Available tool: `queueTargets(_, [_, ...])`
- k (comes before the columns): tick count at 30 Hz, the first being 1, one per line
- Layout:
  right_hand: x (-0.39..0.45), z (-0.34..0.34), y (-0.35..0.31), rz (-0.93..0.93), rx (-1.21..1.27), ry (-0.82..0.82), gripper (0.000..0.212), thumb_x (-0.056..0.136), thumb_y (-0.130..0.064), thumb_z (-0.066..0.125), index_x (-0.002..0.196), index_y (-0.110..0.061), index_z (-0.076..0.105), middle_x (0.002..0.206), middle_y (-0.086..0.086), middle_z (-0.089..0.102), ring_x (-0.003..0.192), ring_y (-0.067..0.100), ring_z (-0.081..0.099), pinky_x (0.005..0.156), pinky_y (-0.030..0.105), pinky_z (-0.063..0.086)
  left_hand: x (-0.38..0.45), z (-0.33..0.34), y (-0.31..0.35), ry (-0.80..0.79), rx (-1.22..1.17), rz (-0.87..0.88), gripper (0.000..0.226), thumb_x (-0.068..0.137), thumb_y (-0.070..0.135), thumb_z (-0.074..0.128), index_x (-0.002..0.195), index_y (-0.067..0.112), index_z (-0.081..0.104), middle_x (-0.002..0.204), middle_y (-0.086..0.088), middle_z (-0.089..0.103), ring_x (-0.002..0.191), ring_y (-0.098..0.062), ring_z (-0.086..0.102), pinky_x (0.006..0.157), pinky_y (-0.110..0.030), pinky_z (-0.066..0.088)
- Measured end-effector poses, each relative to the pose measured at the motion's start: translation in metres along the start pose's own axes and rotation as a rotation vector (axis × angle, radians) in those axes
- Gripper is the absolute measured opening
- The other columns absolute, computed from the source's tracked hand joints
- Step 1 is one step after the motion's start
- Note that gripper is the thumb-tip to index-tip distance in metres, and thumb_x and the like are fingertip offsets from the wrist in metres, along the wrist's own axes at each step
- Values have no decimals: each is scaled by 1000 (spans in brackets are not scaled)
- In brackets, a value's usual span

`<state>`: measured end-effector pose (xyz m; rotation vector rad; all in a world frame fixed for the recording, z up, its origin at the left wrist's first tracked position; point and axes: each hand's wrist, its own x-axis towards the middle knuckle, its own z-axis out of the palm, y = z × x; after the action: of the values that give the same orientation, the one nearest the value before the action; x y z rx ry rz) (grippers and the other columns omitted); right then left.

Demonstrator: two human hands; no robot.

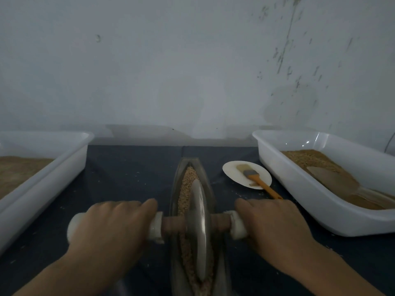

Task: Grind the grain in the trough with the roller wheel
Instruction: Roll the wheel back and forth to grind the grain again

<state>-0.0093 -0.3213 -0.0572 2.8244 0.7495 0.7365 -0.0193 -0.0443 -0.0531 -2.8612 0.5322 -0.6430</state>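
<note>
grinding under way, grain still coarse

the person stands over the trough (193, 201), a narrow boat-shaped metal channel running from near to far down the middle of the dark table (128, 174). the roller wheel (198, 227) sits upright in the channel, its edge down in the grain (185, 189). the left hand (111, 227) is curled over the white-wrapped end of the axle on the left, and the right hand (275, 229) is wrapped round the matching end on the right; both have a full grip on the handle, with the wooden axle bare between them and the disc.

judging by the look of it, the work is in progress and far from finished. the grain at the far end of the trough shows as distinct pale kernels, and the near stretch looks lumpy too, though it is blurred. many passes seem left.

to the far right a white tub (299, 189) holds brown meal and a scoop (333, 178); a left tub (53, 167) holds more. a brush (254, 177) lies on a small plate (232, 167) between.
</note>
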Motion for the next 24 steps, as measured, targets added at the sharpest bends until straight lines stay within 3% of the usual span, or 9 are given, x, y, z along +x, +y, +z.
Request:
queueTargets(2, [19,13,6,26,-59,-62,43,60,-43,81,77,-32,42,69,-7,60,55,10,52,44,19,9,22,13,-4,-32,61,-78,35,78,51,61,80,38,28,68,12,43,60,-6,43,54,-26,26])
queueTargets(4, [43,32,16,107,-35,-90,29,77,-41,69,89,-31,45,82,-6,61,72,14,55,47,23,20,49,26,-10,-46,33,-150,21,85,44,54,86,36,35,75,12,49,69,-10,51,60,-28,34])
queueTargets(7, [79,54,30,187,-44,-70,24,81,-38,65,90,-27,46,82,-3,60,73,19,57,61,33,42,88,39,-18,-29,42,-190,15,84,38,57,91,32,45,87,7,60,80,-20,61,63,-31,37])
queueTargets(12, [80,54,29,213,-15,-75,21,83,-38,63,95,-26,50,79,-5,57,73,17,56,63,33,45,89,37,-17,7,80,-159,20,83,34,60,92,29,43,89,6,61,79,-19,60,62,-32,38])
queueTargets(15, [37,32,14,123,-36,-63,35,73,-37,74,81,-30,40,77,-6,59,68,14,57,47,21,26,45,29,-9,62,60,-98,32,78,38,65,83,31,34,80,10,57,65,-12,50,58,-28,35])
queueTargets(17, [9,9,1,67,-42,9,51,48,-30,88,71,-28,43,61,-5,56,50,13,53,38,21,26,15,15,-3,142,-5,15,48,53,34,84,72,31,40,60,11,50,48,-8,40,48,-23,28])
queueTargets(19, [-8,-5,-6,29,-43,90,55,28,-21,91,63,-23,49,50,-4,48,37,15,44,33,25,28,-7,5,-2,183,-79,68,56,34,30,90,62,31,41,48,12,41,40,-7,29,46,-17,13])
queueTargets(21, [-11,-9,-7,6,-66,102,55,23,-17,91,60,-21,50,46,-4,46,34,14,42,32,25,27,-16,7,-3,57,-53,21,58,38,39,88,61,36,35,48,14,37,40,-2,27,46,-17,11])
queueTargets(24, [9,4,1,25,-96,25,49,33,-23,92,64,-23,53,49,-5,51,38,13,47,36,23,28,3,25,-7,15,-9,-45,41,68,49,70,73,38,31,61,14,41,52,-4,42,52,-25,30])
